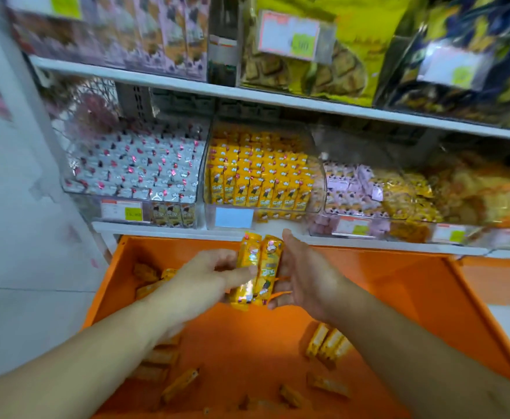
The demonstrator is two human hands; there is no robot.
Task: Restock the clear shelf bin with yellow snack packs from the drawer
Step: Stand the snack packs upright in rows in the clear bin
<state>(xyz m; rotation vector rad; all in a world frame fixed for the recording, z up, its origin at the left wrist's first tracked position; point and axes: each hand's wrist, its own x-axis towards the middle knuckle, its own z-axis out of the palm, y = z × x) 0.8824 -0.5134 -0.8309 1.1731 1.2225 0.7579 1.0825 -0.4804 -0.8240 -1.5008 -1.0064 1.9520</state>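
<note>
I'm holding both arms out over the drawer (368, 282), left hand (208, 276) and right hand (305, 273) gripping packs (256, 270) between curled fingers (238, 275).

Left of centre on the lower shelf (169, 229), a clear bin of silver-and-pink packs (132, 167) carries a price label (121, 210). To the right, a bin holds pale pink packs (347, 189) beside orange-yellow bags (405, 195). The upper shelf (247, 95) bears pink-lilac boxes (157, 34) and a large yellow-green bag (323, 55).

Both hands (256, 273) meet, left (214, 273) and right (302, 273) (fingers seemingly curled) gripping.
</note>
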